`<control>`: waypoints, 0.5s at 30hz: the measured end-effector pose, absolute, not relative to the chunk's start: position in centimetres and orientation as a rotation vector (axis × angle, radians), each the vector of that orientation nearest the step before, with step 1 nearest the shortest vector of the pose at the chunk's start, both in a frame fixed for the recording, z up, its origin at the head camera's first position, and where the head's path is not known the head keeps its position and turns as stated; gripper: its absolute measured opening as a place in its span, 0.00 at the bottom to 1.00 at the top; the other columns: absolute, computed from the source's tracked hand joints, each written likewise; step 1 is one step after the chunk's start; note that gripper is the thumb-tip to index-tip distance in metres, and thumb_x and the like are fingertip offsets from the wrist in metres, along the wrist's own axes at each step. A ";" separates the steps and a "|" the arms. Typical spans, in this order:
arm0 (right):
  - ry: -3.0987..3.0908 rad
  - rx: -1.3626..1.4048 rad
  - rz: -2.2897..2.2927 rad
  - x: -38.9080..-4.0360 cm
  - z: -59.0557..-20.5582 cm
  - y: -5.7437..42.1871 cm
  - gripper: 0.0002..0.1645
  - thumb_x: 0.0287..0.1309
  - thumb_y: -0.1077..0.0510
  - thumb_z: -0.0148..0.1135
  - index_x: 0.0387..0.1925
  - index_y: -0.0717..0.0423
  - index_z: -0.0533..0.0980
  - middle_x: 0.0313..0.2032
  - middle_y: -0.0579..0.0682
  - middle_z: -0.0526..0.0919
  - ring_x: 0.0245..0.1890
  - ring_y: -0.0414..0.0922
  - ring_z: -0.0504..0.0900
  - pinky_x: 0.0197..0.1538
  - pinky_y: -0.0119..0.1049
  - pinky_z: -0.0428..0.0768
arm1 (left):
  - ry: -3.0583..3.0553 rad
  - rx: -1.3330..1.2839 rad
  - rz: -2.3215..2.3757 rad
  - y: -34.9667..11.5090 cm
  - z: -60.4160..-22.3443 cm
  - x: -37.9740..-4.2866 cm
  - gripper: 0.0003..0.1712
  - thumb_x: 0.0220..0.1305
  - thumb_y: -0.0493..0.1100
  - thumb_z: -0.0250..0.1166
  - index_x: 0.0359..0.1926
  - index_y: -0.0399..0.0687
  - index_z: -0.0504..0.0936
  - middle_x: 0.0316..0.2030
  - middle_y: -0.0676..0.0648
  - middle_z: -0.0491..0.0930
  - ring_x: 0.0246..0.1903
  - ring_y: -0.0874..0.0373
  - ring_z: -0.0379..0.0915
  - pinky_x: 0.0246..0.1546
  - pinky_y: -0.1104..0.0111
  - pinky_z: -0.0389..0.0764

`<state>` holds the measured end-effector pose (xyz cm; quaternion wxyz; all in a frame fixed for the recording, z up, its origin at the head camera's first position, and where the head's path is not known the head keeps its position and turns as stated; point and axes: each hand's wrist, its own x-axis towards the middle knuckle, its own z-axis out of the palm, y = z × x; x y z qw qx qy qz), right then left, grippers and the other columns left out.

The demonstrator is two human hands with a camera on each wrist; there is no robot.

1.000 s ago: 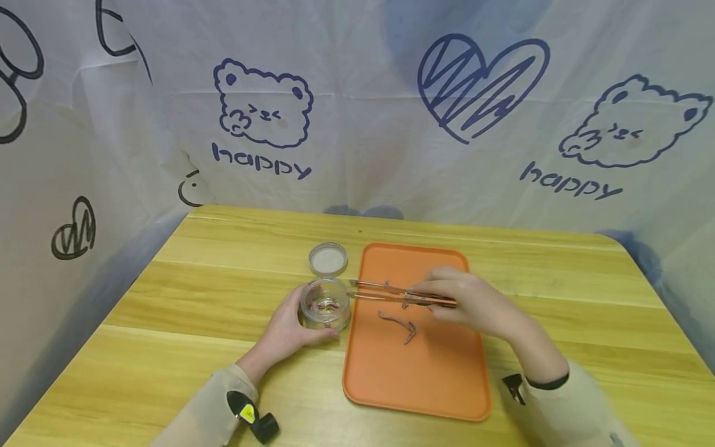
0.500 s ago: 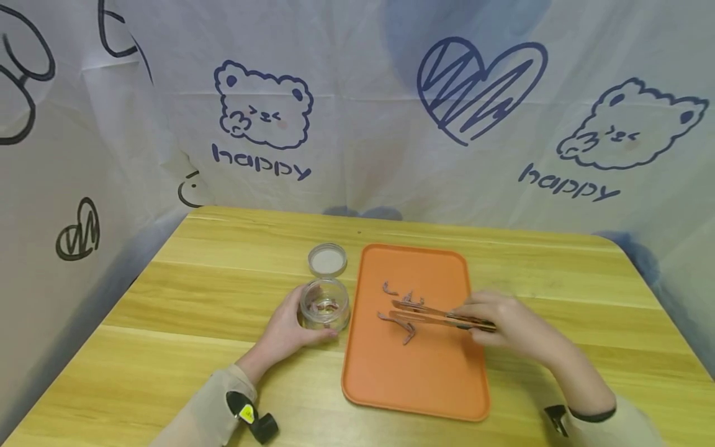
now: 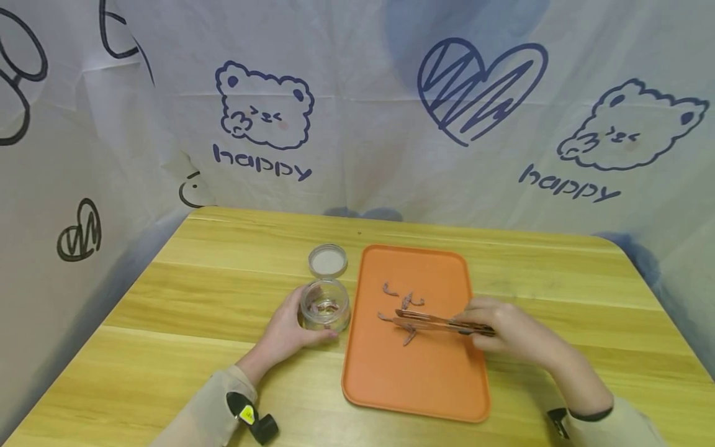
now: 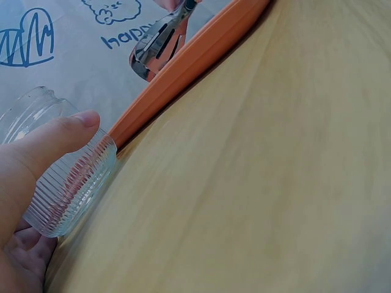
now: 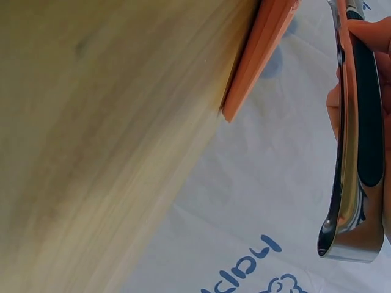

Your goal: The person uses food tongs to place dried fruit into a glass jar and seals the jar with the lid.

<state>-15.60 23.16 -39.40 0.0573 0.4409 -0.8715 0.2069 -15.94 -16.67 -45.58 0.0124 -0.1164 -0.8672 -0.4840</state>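
My left hand (image 3: 282, 332) grips a clear glass jar (image 3: 325, 321) standing on the table, thumb along its ribbed side. Reddish-brown bits show through the bottom of the jar. In my right hand (image 3: 514, 326) is a pair of metal tongs (image 3: 441, 321) with dark grips, pointing left over the orange tray (image 3: 413, 388). The tips of the tongs overlap a long thin brownish strip (image 3: 410, 337) and partly hide it. Several smaller curled brownish strips (image 3: 410, 300) lie farther back on the tray. The right wrist view shows the rear bend of the tongs and the fingers around them.
A round clear lid (image 3: 328, 261) lies behind the jar, left of the tray. The jar stands close to the tray's left rim. Beyond the yellow wooden table (image 3: 234, 248) hangs a white cloth (image 3: 363, 124) with drawings.
The tongs have moved from beside the jar's rim rightward over the tray, then slightly toward me, their tips drawing closer together. My left hand and the jar stay in place.
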 end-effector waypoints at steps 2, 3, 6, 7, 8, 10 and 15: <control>-2.645 1.337 0.632 -15.6 -39.4 23.2 0.18 0.46 0.67 0.67 0.43 0.53 0.83 0.36 0.38 0.77 0.33 0.33 0.72 0.31 0.29 0.76 | -2.705 -0.362 -1.512 -16.7 -45.5 -15.9 0.58 0.35 0.55 0.82 0.67 0.46 0.64 0.59 0.41 0.69 0.60 0.45 0.64 0.62 0.50 0.63; -2.645 1.339 0.633 -15.6 -39.3 23.2 0.18 0.46 0.67 0.67 0.43 0.53 0.83 0.36 0.38 0.77 0.33 0.33 0.72 0.32 0.28 0.76 | -2.706 -0.363 -1.512 -16.6 -45.5 -15.9 0.57 0.35 0.55 0.82 0.67 0.46 0.64 0.59 0.41 0.69 0.60 0.45 0.64 0.62 0.50 0.63; -2.635 1.352 0.638 -15.6 -39.3 23.1 0.19 0.46 0.67 0.66 0.43 0.53 0.83 0.36 0.38 0.77 0.32 0.33 0.71 0.31 0.28 0.75 | -2.707 -0.362 -1.518 -16.6 -45.4 -15.9 0.57 0.35 0.55 0.82 0.67 0.46 0.64 0.59 0.41 0.69 0.60 0.45 0.64 0.63 0.50 0.63; -2.632 1.357 0.640 -15.5 -39.2 23.0 0.19 0.46 0.68 0.66 0.43 0.54 0.83 0.36 0.38 0.77 0.32 0.33 0.71 0.31 0.28 0.75 | -2.707 -0.363 -1.519 -16.6 -45.4 -15.9 0.57 0.35 0.55 0.82 0.67 0.46 0.64 0.59 0.41 0.69 0.60 0.45 0.64 0.63 0.50 0.63; -2.628 1.362 0.642 -15.5 -39.2 23.0 0.19 0.46 0.68 0.66 0.44 0.54 0.83 0.36 0.38 0.77 0.32 0.33 0.71 0.31 0.28 0.75 | -2.707 -0.361 -1.521 -16.6 -45.4 -16.0 0.57 0.35 0.55 0.82 0.67 0.46 0.64 0.59 0.41 0.69 0.60 0.45 0.64 0.63 0.50 0.63; -2.624 1.369 0.644 -15.5 -39.1 22.9 0.19 0.47 0.68 0.65 0.44 0.54 0.83 0.36 0.39 0.77 0.32 0.33 0.71 0.31 0.28 0.75 | -2.708 -0.356 -1.522 -16.7 -45.4 -16.0 0.58 0.35 0.55 0.82 0.67 0.47 0.63 0.59 0.41 0.69 0.60 0.46 0.64 0.63 0.51 0.63; -2.631 1.368 0.655 -15.5 -38.8 22.8 0.19 0.47 0.69 0.65 0.43 0.53 0.83 0.35 0.38 0.77 0.31 0.33 0.70 0.30 0.27 0.74 | -2.714 -0.352 -1.514 -16.6 -45.3 -16.0 0.58 0.34 0.55 0.82 0.67 0.46 0.63 0.59 0.41 0.69 0.60 0.46 0.64 0.63 0.51 0.63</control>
